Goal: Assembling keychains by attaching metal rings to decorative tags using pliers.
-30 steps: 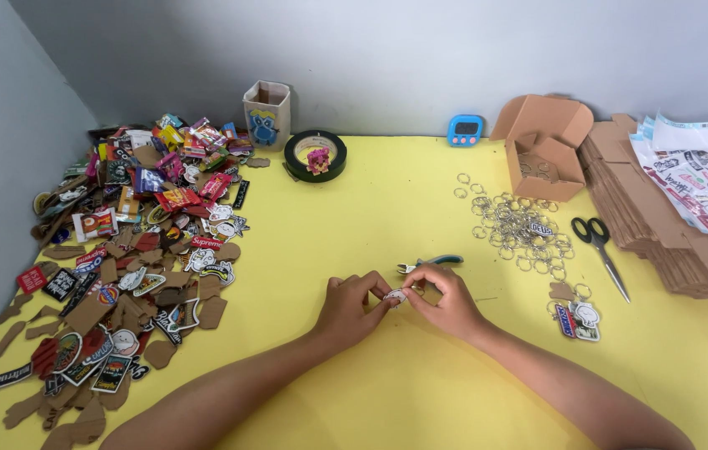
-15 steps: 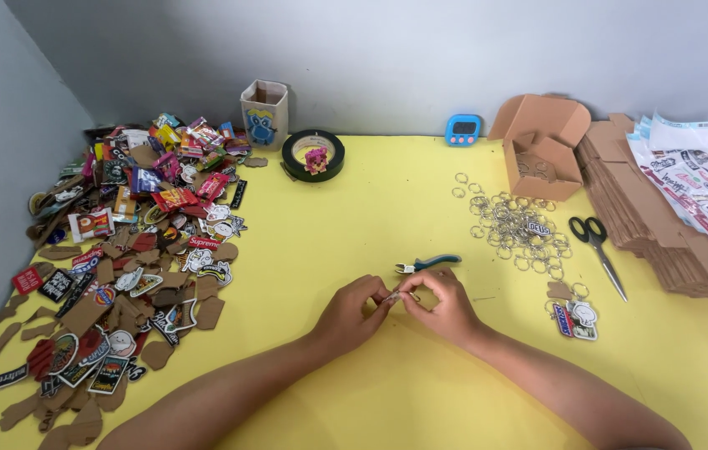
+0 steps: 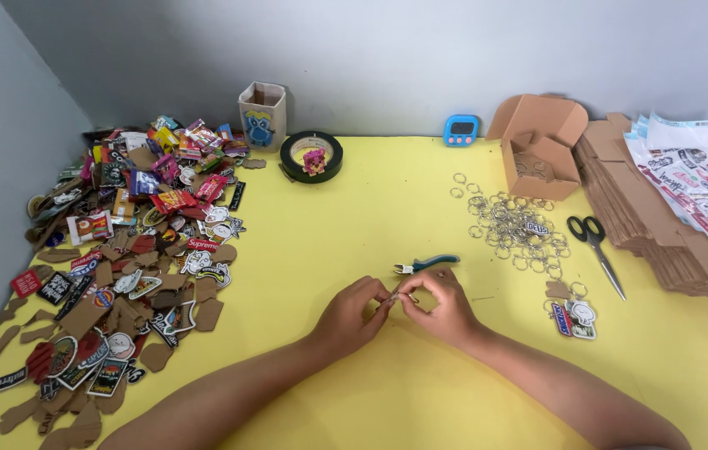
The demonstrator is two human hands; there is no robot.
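My left hand [image 3: 352, 315] and my right hand [image 3: 441, 308] meet at the fingertips over the yellow table [image 3: 337, 225], pinching one small metal piece [image 3: 396, 297] between them; it looks like a key ring part, too small to tell more. Small pliers with teal handles [image 3: 425, 264] lie just beyond my right hand. A scatter of several metal key rings [image 3: 508, 223] sits further right. Finished keychains [image 3: 575, 317] lie to the right of my right wrist.
A big heap of colourful stickers and brown cut-outs [image 3: 121, 250] covers the left side. At the back stand a small cup [image 3: 261, 115], a tape roll [image 3: 311, 157], a blue timer [image 3: 461, 130] and an open cardboard box [image 3: 537, 146]. Scissors [image 3: 595, 242] and flat cardboard with sticker sheets [image 3: 670, 200] lie right.
Both hands stay together at the same spot, with only small finger movements on the metal piece. Nothing else on the table has moved.
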